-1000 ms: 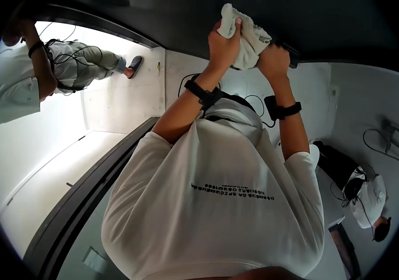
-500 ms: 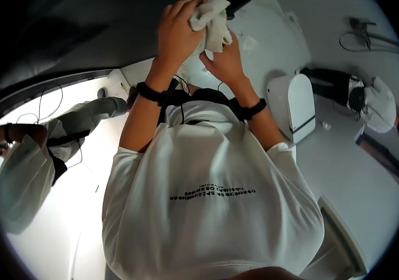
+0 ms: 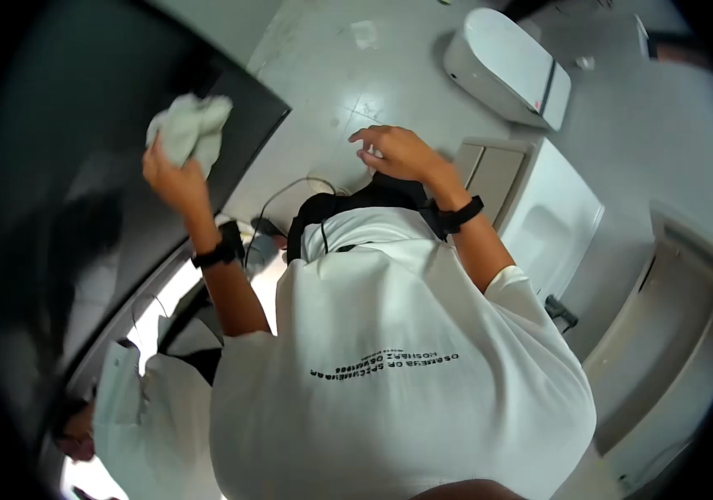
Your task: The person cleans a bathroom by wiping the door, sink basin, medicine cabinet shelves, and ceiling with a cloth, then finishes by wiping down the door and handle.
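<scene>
I have the dark panel [image 3: 81, 142] filling the left side of my view, its corner jutting out over the tiled floor [image 3: 315, 75] and its long lower edge slanting back toward another person [image 3: 165, 417] in a white top, who stands close by my left arm. The clearest room I get is that pale floor, running from the panel's corner across to the washbasin [image 3: 552, 225] on my right, whose cabinet edge sits near my right forearm; beyond it, the toilet [image 3: 511, 67] bounds the far side. My right hand [image 3: 394, 154] hangs over the open floor, holding nothing, fingers half curled and loosely apart. My left hand [image 3: 177, 179] is closed around a bunched white cloth [image 3: 190, 133] in front of the panel, inside its edge; I can't tell how firmly the cloth presses on the surface.
</scene>
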`<state>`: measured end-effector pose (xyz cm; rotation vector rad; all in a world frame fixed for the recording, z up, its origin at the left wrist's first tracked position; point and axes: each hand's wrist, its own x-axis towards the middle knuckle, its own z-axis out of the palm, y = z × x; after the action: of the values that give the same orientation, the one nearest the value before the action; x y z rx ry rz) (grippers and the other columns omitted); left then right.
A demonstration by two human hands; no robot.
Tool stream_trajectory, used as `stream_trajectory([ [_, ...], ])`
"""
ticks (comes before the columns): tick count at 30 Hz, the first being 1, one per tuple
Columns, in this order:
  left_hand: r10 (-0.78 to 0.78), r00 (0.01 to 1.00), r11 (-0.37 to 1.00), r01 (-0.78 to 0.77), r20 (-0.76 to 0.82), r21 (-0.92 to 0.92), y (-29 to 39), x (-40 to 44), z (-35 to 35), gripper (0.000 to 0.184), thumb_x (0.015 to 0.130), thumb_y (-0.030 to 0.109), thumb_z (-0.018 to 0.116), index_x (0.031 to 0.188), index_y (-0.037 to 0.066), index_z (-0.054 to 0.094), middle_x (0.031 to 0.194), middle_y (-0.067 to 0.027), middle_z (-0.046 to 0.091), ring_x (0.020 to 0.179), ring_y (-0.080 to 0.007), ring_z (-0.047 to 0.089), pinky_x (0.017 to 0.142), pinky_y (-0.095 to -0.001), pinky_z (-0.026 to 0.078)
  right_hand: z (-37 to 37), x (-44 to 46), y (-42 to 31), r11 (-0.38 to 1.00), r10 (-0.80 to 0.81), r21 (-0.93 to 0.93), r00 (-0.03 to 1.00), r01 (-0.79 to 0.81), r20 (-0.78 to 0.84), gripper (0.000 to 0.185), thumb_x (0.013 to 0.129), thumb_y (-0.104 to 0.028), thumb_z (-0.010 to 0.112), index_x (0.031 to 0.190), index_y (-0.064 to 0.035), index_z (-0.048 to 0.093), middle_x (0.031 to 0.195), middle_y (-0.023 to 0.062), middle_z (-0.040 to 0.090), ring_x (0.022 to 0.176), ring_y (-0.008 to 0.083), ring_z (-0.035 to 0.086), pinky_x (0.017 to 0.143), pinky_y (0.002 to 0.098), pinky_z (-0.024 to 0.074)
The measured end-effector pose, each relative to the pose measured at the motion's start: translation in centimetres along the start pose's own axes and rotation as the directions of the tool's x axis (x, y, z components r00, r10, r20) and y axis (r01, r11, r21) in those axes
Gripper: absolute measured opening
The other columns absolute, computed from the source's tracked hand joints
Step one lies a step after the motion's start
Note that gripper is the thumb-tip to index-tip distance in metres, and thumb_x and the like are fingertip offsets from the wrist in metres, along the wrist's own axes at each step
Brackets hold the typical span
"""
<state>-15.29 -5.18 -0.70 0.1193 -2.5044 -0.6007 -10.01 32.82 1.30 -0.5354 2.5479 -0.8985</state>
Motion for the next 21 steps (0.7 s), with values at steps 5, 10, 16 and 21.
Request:
stream_trajectory([
  [5, -0.533, 0.74, 0.844, 0.432, -0.411, -0.317, 2.1, 0.6, 5.2, 0.04, 0.091, 0.02, 0.068, 0.118, -0.006, 0.054, 0.117, -0.0259, 0.057, 0.11, -0.0402, 0.055, 0.1, -0.0473, 0.042, -6.3, 0.8, 4.9, 0.998, 0.042, 0.057, 0.986, -0.033, -0.161, 0.032, 0.092, -0.024, 0.059, 0.119, -0.0076, 0.063, 0.097, 0.0123, 0.07, 0.09, 0.0301, 0.066, 0.08, 0.0412, 0.0518],
  [10, -0.218, 0.971, 0.9, 0.239, 0.098, -0.364, 9.8, -6.3, 13.6, 0.035, 0.094, 0.018, 0.067, 0.118, -0.003, 0.053, 0.112, -0.0199, 0.062, 0.106, -0.0341, 0.061, 0.093, -0.0404, 0.047, -9.8, -4.9, 10.8, 0.993, 0.03, 0.12, 0.949, 0.008, -0.314, 0.066, 0.08, -0.029, 0.073, 0.139, -0.0114, 0.05, 0.107, 0.0146, 0.064, 0.103, 0.0342, 0.059, 0.09, 0.0442, 0.0459],
  [16, 0.505, 0.592, 0.698, 0.146, 0.628, -0.701, 30.8, -5.6, 20.4, 0.035, 0.094, 0.01, 0.064, 0.125, -0.002, 0.053, 0.113, -0.0122, 0.064, 0.105, -0.0221, 0.061, 0.094, -0.0358, 0.047, -11.9, -10.7, 16.3, 0.986, 0.16, 0.048, 0.85, -0.158, -0.501, 0.101, 0.072, -0.031, 0.08, 0.156, -0.0164, 0.026, 0.144, 0.0235, 0.043, 0.13, 0.0422, 0.044, 0.109, 0.046, 0.0381],
  [21, 0.688, 0.275, 0.436, 0.583, 0.671, -0.686, 43.3, -9.3, 27.2, 0.048, 0.106, 0.03, 0.043, 0.141, -0.003, 0.045, 0.136, -0.0147, 0.054, 0.126, -0.0247, 0.051, 0.108, -0.0361, 0.037, -15.7, -17.5, 17.2, 0.952, 0.305, 0.208, 0.695, -0.223, -0.651, 0.101, 0.071, -0.028, 0.08, 0.156, -0.0209, 0.026, 0.147, 0.0256, 0.038, 0.132, 0.0437, 0.042, 0.108, 0.0461, 0.0403],
])
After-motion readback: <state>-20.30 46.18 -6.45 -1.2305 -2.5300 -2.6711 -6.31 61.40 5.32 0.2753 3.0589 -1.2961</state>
